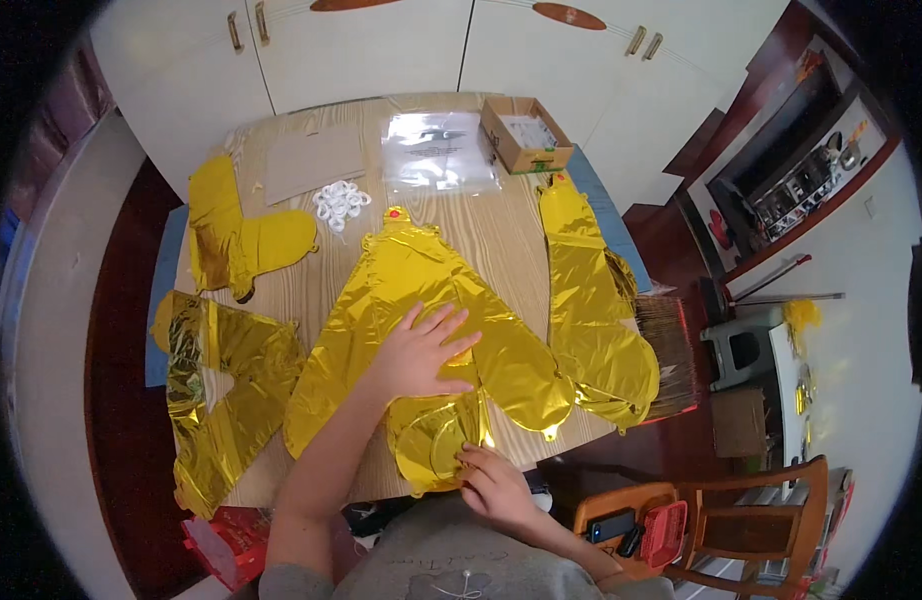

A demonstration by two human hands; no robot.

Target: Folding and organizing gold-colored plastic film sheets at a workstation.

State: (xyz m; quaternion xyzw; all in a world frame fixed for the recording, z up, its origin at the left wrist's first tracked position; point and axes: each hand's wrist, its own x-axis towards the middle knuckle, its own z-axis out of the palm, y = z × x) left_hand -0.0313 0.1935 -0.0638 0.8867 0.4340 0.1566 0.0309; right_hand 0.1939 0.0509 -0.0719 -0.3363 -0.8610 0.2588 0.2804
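A flat gold foil balloon [401, 270] with splayed lobes lies in front of me on the wooden table. My left hand [423, 352] rests on its middle, palm down with fingers spread. At the near edge, my right hand [493, 484] pinches the rim of a folded, rounded lobe [431, 445] between thumb and fingers. More uninflated gold foil balloons lie around it: an L-shaped one [216, 230] at the far left, a wrinkled one [236, 370] at the near left, and a long one [591, 310] on the right.
Toward the back are a grey cardboard sheet [311, 165], white ribbon rolls [339, 206], a clear plastic bag [441, 150] and an open cardboard box [526, 140]. A wooden chair [751, 520] at lower right bears a phone [611, 526] and a red basket [664, 530]. A red bag [226, 545] sits lower left.
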